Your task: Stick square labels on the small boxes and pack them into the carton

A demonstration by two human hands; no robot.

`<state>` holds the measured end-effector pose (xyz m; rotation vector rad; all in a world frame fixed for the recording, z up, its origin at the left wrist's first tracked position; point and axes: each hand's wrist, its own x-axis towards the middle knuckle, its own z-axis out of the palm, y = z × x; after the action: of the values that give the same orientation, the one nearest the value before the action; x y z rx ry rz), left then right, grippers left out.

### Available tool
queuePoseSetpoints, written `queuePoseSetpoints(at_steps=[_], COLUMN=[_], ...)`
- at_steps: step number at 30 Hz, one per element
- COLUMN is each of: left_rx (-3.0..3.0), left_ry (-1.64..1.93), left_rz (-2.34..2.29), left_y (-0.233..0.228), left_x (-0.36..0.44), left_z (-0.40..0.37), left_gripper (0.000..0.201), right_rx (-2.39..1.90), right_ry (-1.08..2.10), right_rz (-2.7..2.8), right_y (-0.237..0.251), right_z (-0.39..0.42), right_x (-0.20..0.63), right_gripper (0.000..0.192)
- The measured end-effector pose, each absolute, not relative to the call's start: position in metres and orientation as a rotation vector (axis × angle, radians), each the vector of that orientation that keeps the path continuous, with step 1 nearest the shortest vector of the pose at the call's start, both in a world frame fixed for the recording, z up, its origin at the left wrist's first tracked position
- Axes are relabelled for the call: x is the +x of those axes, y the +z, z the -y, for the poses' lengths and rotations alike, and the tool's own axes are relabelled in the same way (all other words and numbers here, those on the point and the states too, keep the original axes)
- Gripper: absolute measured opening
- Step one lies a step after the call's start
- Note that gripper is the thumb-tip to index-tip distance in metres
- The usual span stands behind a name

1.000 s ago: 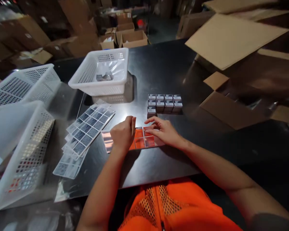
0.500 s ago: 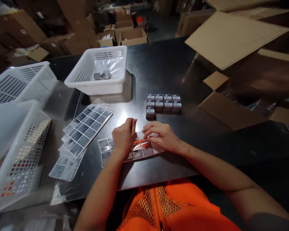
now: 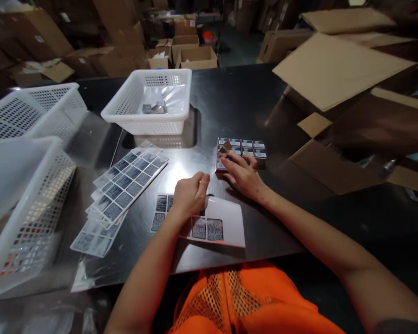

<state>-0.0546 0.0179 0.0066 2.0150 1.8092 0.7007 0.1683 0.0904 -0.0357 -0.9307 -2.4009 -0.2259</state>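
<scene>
My left hand (image 3: 192, 195) is closed with thumb and finger pinched together; what is between them is hidden. It is over a sheet of square stickers (image 3: 215, 230) with dark patterned prints, whose bare right end curls up. My right hand (image 3: 244, 178) reaches over the block of small dark boxes (image 3: 259, 153) with white barcode labels. Its fingers are bent at the block's front left corner. A small brownish piece (image 3: 226, 147) shows at those fingertips, too unclear to name. To the left, more sticker sheets (image 3: 130, 178) lie fanned in an overlapping pile.
A white plastic basket (image 3: 144, 126) holding clear plastic and small grey items stands at the back of the metal table (image 3: 240, 99). Further white baskets (image 3: 43, 109) line the left side. An open cardboard box (image 3: 341, 69) is on the right, its flaps leaning over the table.
My right hand has left the sticker sheet and moved forward to the boxes. The sheet's right end now lies uncovered and curled. My left hand stays pinched above the sheet.
</scene>
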Motion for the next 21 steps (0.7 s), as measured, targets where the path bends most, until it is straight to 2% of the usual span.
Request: queuePoseSetpoints(at_steps=[4,7,8,11,16,21], left_rx=[1.696,1.537,1.499,1.458,1.627,1.872], left_ry=[0.77,0.795,0.823,0.938,1.158,1.244], left_rz=[-1.678,-1.606,-1.563,-1.426,-1.376,-1.377], left_y=[0.006,0.003,0.003,0.004,0.006,0.001], left_x=[-0.055,-0.053,-0.052,-0.051,-0.046,-0.038], left_z=[-0.02,-0.021,-0.021,-0.019,-0.01,-0.003], left_gripper=[0.042,0.074,0.08,0.067,0.053,0.044], right_rx=[-0.688,-0.512,-0.437,-0.257,-0.518,-0.61], right_ry=[0.007,0.09,0.091,0.105,0.229,0.736], right_rz=[2.135,2.068,2.06,2.039,1.817,1.6], right_y=[-0.047,-0.041,-0.037,-0.02,0.015,0.032], right_z=[-0.076,-0.069,-0.067,-0.057,-0.039,-0.031], right_x=[0.166,0.161,0.16,0.163,0.192,0.203], right_gripper=[0.089,0.075,0.069,0.059,0.048,0.024])
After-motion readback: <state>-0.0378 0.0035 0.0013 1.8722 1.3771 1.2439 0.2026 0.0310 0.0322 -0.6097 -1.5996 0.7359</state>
